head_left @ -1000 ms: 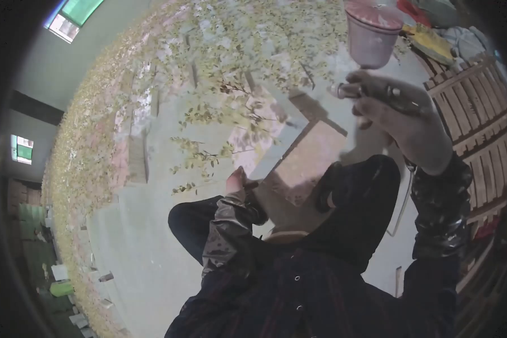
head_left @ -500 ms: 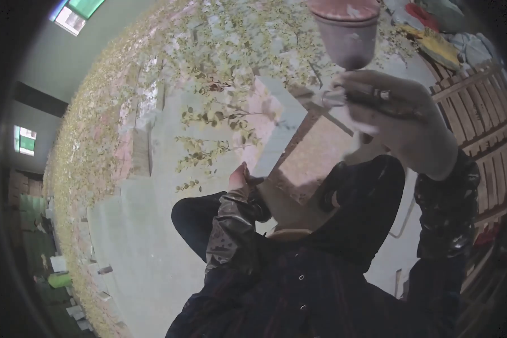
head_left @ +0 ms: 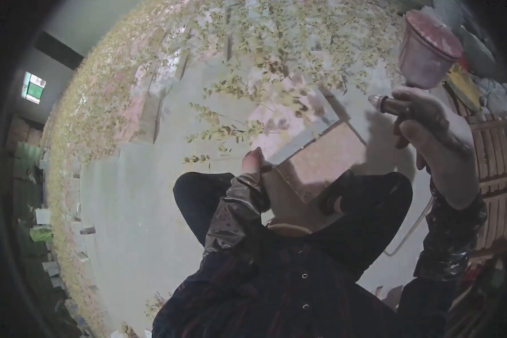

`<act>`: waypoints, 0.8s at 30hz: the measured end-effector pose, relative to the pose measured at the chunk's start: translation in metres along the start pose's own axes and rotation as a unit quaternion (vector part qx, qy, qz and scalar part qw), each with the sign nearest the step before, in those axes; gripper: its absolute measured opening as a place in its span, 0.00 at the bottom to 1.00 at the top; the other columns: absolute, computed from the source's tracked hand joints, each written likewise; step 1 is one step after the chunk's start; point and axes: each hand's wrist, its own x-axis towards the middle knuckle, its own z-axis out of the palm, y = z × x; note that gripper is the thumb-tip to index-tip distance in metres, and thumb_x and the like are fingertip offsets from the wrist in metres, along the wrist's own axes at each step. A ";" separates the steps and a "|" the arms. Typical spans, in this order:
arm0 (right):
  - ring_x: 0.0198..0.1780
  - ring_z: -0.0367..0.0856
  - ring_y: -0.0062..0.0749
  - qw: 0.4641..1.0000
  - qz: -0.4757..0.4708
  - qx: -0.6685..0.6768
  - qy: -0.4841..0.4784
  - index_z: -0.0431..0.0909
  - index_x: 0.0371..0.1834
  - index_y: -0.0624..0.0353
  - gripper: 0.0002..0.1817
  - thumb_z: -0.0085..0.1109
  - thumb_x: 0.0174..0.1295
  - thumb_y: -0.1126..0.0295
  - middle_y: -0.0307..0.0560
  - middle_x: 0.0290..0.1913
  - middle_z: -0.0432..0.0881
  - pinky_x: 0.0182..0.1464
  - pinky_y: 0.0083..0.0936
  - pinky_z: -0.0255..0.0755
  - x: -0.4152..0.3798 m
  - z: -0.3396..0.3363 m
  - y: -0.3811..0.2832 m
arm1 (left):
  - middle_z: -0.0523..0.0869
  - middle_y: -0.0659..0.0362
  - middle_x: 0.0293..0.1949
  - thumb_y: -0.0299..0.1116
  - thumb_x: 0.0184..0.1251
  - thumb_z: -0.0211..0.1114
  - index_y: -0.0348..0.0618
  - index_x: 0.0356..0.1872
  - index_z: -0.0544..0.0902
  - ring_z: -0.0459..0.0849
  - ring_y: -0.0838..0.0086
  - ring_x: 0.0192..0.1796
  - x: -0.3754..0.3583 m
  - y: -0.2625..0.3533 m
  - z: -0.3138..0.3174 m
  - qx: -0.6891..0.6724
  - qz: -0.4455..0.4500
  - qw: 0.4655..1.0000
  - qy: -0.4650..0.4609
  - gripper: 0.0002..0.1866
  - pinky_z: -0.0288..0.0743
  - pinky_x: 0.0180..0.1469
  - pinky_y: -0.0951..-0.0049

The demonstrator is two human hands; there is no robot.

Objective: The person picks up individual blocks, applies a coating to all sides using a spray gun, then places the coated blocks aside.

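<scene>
My right hand (head_left: 442, 132), raised at the right, is wrapped round a spray gun (head_left: 397, 106). Its nozzle points left, and a stained pinkish cup (head_left: 431, 53) sits on top. Lower and nearer the middle, my left hand (head_left: 253, 160) grips the near corner of a pale board (head_left: 273, 127) with a grey edge. Part of that hand's fingers is hidden. Leafy sprigs (head_left: 225, 132) show across and beside the board. Just right of it, between my knees, is a flat pinkish-brown panel (head_left: 327, 158).
Leaf-patterned or leaf-strewn pieces (head_left: 118, 101) spread over the pale floor (head_left: 135, 214) ahead and to the left. Wooden slats (head_left: 496, 163) stand at the right, below bags (head_left: 465, 87). A thin hose (head_left: 411, 234) curves near my right knee.
My right hand has moved right with the spray gun, away from above the board. The board's grey edge looks narrower, as its tilt has changed; my left hand stays at its corner.
</scene>
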 end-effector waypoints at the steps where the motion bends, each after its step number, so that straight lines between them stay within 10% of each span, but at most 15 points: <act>1: 0.55 0.77 0.36 0.997 -0.052 0.049 -0.005 0.73 0.53 0.71 0.15 0.54 0.63 0.80 0.52 0.57 0.74 0.49 0.22 0.81 0.002 0.004 0.007 | 0.69 0.53 0.34 0.38 0.63 0.50 0.38 0.32 0.72 0.78 0.62 0.33 -0.003 0.004 0.001 0.055 0.020 0.998 0.023 0.12 0.81 0.28 0.71; 6: 0.55 0.79 0.42 0.991 -0.102 0.061 -0.067 0.70 0.58 0.69 0.23 0.57 0.57 0.85 0.56 0.56 0.77 0.55 0.25 0.78 0.017 0.018 0.006 | 0.78 0.44 0.42 0.49 0.67 0.38 0.37 0.55 0.71 0.82 0.56 0.33 0.017 -0.003 -0.004 0.239 0.112 0.960 0.088 0.28 0.79 0.31 0.64; 9: 0.36 0.78 0.21 0.985 -0.166 -0.012 -0.038 0.70 0.61 0.62 0.32 0.53 0.50 0.94 0.47 0.45 0.81 0.36 0.12 0.71 0.021 0.038 0.022 | 0.77 0.44 0.44 0.34 0.64 0.45 0.44 0.55 0.70 0.83 0.52 0.38 0.046 -0.017 -0.015 0.473 0.212 0.849 0.099 0.19 0.80 0.39 0.61; 24: 0.43 0.84 0.34 0.992 -0.048 -0.091 -0.069 0.76 0.53 0.65 0.22 0.58 0.52 0.89 0.57 0.45 0.83 0.46 0.21 0.80 0.028 0.042 0.027 | 0.68 0.40 0.56 0.28 0.62 0.46 0.51 0.60 0.70 0.83 0.49 0.33 0.069 -0.036 -0.023 0.522 0.297 0.792 0.112 0.23 0.81 0.38 0.55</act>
